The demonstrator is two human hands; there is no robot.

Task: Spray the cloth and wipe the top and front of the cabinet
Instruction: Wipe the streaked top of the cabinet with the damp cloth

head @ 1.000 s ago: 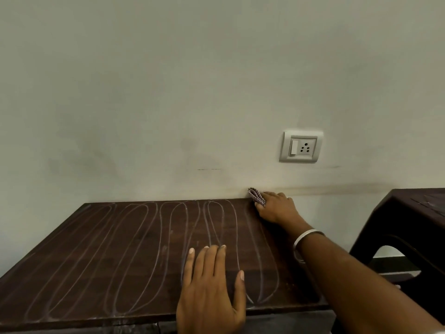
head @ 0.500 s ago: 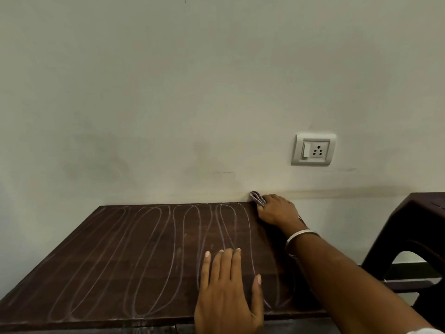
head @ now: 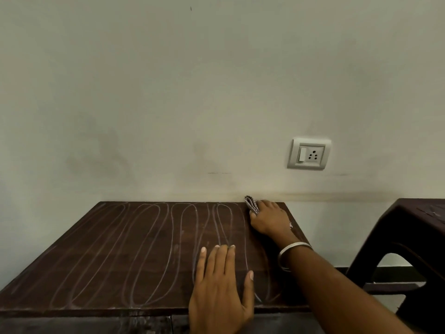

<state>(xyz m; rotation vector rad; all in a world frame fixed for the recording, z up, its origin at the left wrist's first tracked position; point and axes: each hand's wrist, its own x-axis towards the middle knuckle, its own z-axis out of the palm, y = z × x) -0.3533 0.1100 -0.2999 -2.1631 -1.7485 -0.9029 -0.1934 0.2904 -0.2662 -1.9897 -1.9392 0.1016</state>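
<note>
— Where are your hands?

— Your right hand [head: 268,219] is at the back edge of the cabinet [head: 115,249] top, near its right rear corner, with the fingers curled over a folded cloth [head: 251,204] and holding it down on the wood. Your left hand [head: 222,289] lies flat near the front edge, fingers straight and close together, thumb out to the side, holding nothing.

— And the cloth itself?

— It sits right where the top meets the wall [head: 192,92], one folded end sticking up past your fingers. Pale looping streaks run front to back across the dark top.

— Anything else nearby?

— You wear a metal bangle [head: 292,255] on the right wrist. A socket [head: 309,154] is on the wall above, and a dark stool [head: 409,237] stands beside the right edge.
</note>
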